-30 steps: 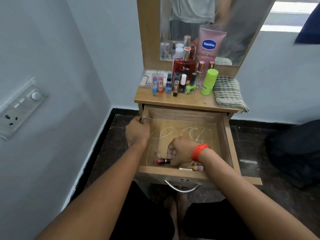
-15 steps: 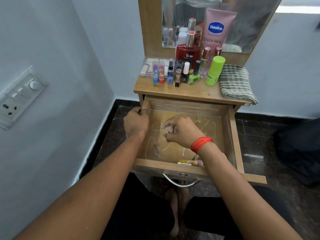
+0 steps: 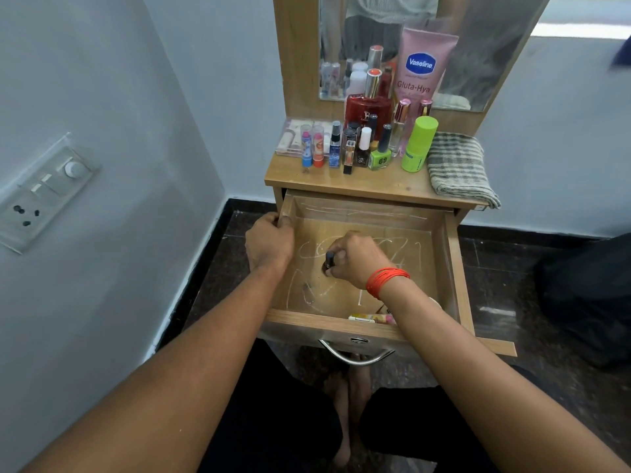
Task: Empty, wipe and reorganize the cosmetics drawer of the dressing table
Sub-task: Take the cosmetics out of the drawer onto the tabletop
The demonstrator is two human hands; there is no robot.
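The drawer [image 3: 456, 278] is pulled out under the surface [image 3: 358, 187]. The left hand [image 3: 271, 242] grips its left wall. The right hand [image 3: 358, 259] is curled round a small dark tube [image 3: 328, 261] inside the drawer. A yellow and pink tube [image 3: 370, 318] lies by the front wall.

Open drawer [image 3: 456, 268] mid-frame: floor free at back & lower left. Right hand [image 3: 358, 259] w/ small dark item [image 3: 328, 261] blocks centre; left hand [image 3: 269, 242] grips left wall. Tubes [image 3: 367, 318] fill front-right corner. Tabletop [image 3: 341, 184]: front strip free, bottles [image 3: 368, 141] packed behind, cloth [image 3: 457, 165] at right.
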